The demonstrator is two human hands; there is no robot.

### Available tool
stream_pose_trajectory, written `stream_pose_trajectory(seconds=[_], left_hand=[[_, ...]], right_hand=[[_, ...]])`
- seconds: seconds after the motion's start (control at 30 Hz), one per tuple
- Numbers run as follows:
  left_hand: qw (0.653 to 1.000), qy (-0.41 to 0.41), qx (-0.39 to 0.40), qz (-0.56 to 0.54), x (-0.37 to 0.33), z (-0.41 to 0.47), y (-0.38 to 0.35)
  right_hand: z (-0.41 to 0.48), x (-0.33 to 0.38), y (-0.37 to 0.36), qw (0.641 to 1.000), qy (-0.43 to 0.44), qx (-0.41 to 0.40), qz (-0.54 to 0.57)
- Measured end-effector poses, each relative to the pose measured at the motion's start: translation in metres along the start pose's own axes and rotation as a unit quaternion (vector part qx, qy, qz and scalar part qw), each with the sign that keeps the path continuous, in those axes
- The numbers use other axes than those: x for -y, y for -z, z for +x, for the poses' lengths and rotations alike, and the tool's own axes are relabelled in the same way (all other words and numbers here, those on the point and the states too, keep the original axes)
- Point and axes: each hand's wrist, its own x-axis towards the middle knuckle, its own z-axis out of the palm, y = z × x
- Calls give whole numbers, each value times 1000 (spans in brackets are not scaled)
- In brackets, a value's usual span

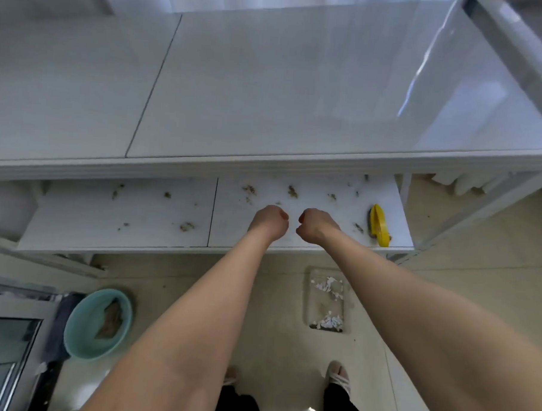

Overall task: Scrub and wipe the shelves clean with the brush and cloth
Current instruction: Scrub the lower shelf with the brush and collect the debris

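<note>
A low white shelf (157, 219) under the glossy cabinet top carries several brown clumps of dirt (186, 226). A yellow brush (379, 224) lies on the shelf's right end. My left hand (269, 221) and my right hand (314, 224) hover side by side over the middle of the shelf, both curled into fists with nothing seen in them. The brush is a short way to the right of my right hand, untouched. A brownish cloth (111, 319) sits in a teal basin (75, 330) on the floor at the lower left.
A clear tray (309, 300) with white scraps and dirt lies on the tiled floor below the shelf. The glossy white cabinet top (268, 90) overhangs the shelf. A glass-fronted unit (5, 349) stands at the far left. My feet are at the bottom edge.
</note>
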Motion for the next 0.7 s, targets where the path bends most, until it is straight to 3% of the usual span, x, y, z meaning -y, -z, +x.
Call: stream_pose_trajectory(seconds=[0.13,0.3,0.47,0.7], left_hand=[[1000,3,21,-13,-29,0,-57],[999,43,7,-21,-47,19,-88],[999,32,41,-5,-53,44,-111],[999,7,47,-15,-64,91,-163]], right_hand=[[5,-57,3,1000,-6,7,-10],[26,-83,-2,1000,7,21,13],[45,-108,-11,999,-5,19,31],[90,-152,-20,996,-60,-38,55]])
